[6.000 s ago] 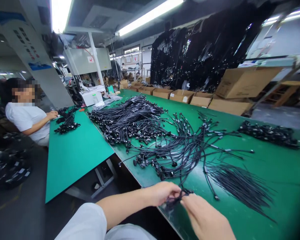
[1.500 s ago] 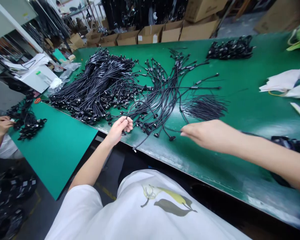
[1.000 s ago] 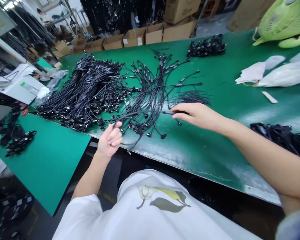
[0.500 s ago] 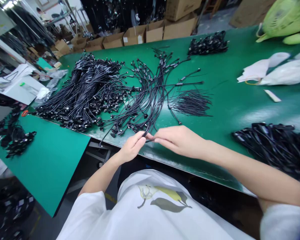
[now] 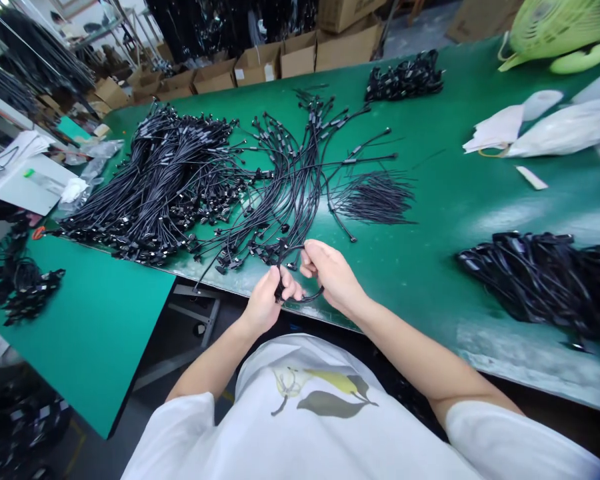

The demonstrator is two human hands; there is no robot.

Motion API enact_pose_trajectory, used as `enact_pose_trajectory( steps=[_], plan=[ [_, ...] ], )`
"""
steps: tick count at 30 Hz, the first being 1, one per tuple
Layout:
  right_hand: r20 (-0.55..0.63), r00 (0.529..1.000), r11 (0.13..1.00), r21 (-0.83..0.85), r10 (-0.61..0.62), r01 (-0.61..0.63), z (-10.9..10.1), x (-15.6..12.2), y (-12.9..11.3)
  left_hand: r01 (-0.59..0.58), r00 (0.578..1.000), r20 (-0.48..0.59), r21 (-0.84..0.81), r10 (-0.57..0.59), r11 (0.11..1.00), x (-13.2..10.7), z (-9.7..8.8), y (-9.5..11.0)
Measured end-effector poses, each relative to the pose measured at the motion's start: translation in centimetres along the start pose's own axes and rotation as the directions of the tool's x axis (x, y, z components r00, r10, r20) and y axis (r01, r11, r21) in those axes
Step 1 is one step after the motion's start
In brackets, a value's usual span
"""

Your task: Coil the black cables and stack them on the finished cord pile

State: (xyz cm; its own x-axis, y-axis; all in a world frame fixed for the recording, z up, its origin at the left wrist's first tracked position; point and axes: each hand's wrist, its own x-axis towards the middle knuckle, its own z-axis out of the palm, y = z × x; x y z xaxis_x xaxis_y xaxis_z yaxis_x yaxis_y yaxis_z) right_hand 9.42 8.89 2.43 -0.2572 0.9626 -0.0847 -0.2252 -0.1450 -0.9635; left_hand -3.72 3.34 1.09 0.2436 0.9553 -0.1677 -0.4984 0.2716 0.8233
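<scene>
Left hand (image 5: 266,300): fingers clamped on looped black cable (image 5: 313,297)
Right hand (image 5: 333,275): fingers pinched on the same cable
Table (image 5: 410,280): green, cable-strewn

1. A loose white T-shirt (image 5: 260,440) covers the torso, its fabric softly creased.
2. Its left sleeve (image 5: 175,433) is short, plain white and wide at the hem.
3. The right sleeve (image 5: 505,440) matches it: short, white, roomy.
4. A botanical print (image 5: 325,400) decorates the front: an elongated yellow-green shape, a broad olive-grey leaf, a smaller, darker leaf, thin brownish stems, and a pale rounded form crossed by looping lines.
5. Both forearms, the left grip (image 5: 267,301) and the right grip (image 5: 331,275) are bare.
</scene>
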Motion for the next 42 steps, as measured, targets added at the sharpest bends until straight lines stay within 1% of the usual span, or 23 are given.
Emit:
enact_pose_trajectory(
  steps=[2, 3, 7, 8, 10, 11, 13, 15, 16, 19, 22, 24, 26, 27, 29, 31, 32, 34, 36, 38, 40, 41, 42],
  plan=[
    [-0.059, 0.997, 0.978, 0.204, 0.057, -0.044, 0.8, -0.4, -0.3, -0.059, 0.998, -0.013, 0.060, 0.060, 0.996, -0.1, 0.1, -0.8],
    [-0.053, 0.996, 0.966, 0.251, 0.077, -0.062, 1.2, -0.7, -0.4, -0.069, 0.997, -0.011, 0.110, 0.070, 0.992, -0.2, 0.1, -1.2],
    [0.086, 0.988, 0.975, 0.173, 0.129, -0.143, 2.3, -2.3, -0.7, 0.014, 1.000, 0.019, 0.286, -0.020, 0.958, -0.5, -0.4, -1.5],
    [0.077, 0.989, 0.975, 0.171, 0.129, -0.141, 2.4, -2.5, -0.7, 0.038, 0.997, 0.054, 0.275, -0.055, 0.961, -0.7, -0.4, -1.4],
    [0.017, 0.992, 0.966, 0.227, 0.124, -0.125, 2.4, -2.5, -0.6, 0.112, 0.987, 0.096, 0.166, -0.129, 0.980, -1.1, -0.4, -1.2],
    [-0.010, 0.992, 0.957, 0.265, 0.128, -0.120, 2.3, -2.4, -0.4, 0.157, 0.983, 0.077, 0.092, -0.165, 0.983, -1.3, -0.3, -1.2],
    [-0.054, 0.991, 0.945, 0.311, 0.119, -0.096, 2.0, -2.0, -0.1, 0.199, 0.979, -0.036, 0.000, -0.199, 0.980, -1.7, 0.0, -1.3],
    [-0.086, 0.992, 0.948, 0.313, 0.087, -0.055, 1.8, -1.8, 0.4, 0.209, 0.971, -0.120, 0.008, -0.207, 0.978, -2.1, 0.2, -1.6],
    [-0.095, 0.993, 0.952, 0.303, 0.068, -0.036, 1.6, -1.9, 0.7, 0.220, 0.969, -0.124, 0.023, -0.215, 0.975, -2.4, 0.3, -1.9],
    [-0.063, 0.998, 0.978, 0.207, 0.004, 0.009, 1.6, -2.2, 1.4, 0.257, 0.966, -0.023, 0.058, -0.256, 0.965, -3.0, 0.7, -3.0],
    [-0.034, 0.998, 0.994, 0.095, -0.058, 0.061, 1.8, -2.6, 1.5, 0.199, 0.976, 0.078, 0.085, -0.205, 0.976, -3.4, 1.5, -4.1],
    [-0.059, 0.995, 0.995, 0.060, -0.077, 0.081, 1.9, -2.7, 1.1, 0.160, 0.982, 0.084, 0.111, -0.170, 0.981, -3.4, 1.9, -4.4],
    [-0.048, 0.998, 0.997, 0.068, -0.035, 0.038, 1.5, -2.6, 0.3, 0.155, 0.982, 0.082, 0.179, -0.172, 0.972, -3.1, 2.0, -4.0],
    [-0.005, 1.000, 0.995, 0.096, 0.019, -0.018, 1.2, -2.5, -0.1, 0.160, 0.976, 0.108, 0.217, -0.187, 0.963, -3.0, 1.9, -3.5],
    [0.081, 0.990, 0.974, 0.186, 0.117, -0.130, 0.3, -2.2, -1.2, 0.178, 0.949, 0.203, 0.285, -0.241, 0.942, -2.8, 1.6, -2.2],
    [0.092, 0.987, 0.944, 0.291, 0.135, -0.156, -0.5, -1.8, -2.2, 0.200, 0.917, 0.280, 0.293, -0.284, 0.935, -2.8, 1.3, -1.2],
    [0.063, 0.991, 0.935, 0.331, 0.114, -0.128, -0.7, -1.6, -2.5, 0.217, 0.908, 0.296, 0.274, -0.296, 0.937, -2.9, 1.2, -0.9],
    [-0.001, 0.997, 0.932, 0.356, 0.071, -0.066, -0.9, -1.3, -2.8, 0.249, 0.912, 0.278, 0.212, -0.302, 0.945, -3.2, 1.2, -0.8],
    [-0.025, 0.999, 0.943, 0.331, 0.041, -0.031, -1.0, -1.3, -2.7, 0.265, 0.921, 0.247, 0.174, -0.302, 0.948, -3.4, 1.4, -1.1],
    [-0.022, 1.000, 0.970, 0.243, -0.012, 0.017, -1.2, -1.4, -2.5, 0.280, 0.916, 0.240, 0.187, -0.320, 0.942, -3.3, 1.5, -1.3],
    [0.002, 0.985, 0.985, -0.004, -0.171, 0.171, -2.0, -1.5, -2.8, 0.319, 0.902, 0.237, 0.199, -0.361, 0.927, -3.0, 1.5, -1.2],
    [0.062, 0.952, 0.931, -0.198, -0.301, 0.308, -2.5, -1.7, -3.0, 0.339, 0.896, 0.225, 0.205, -0.382, 0.918, -2.8, 1.3, -1.1],
    [0.189, 0.885, 0.793, -0.393, -0.426, 0.466, -3.1, -1.8, -3.3, 0.353, 0.897, 0.199, 0.212, -0.394, 0.911, -2.5, 1.0, -1.0]
  ],
)
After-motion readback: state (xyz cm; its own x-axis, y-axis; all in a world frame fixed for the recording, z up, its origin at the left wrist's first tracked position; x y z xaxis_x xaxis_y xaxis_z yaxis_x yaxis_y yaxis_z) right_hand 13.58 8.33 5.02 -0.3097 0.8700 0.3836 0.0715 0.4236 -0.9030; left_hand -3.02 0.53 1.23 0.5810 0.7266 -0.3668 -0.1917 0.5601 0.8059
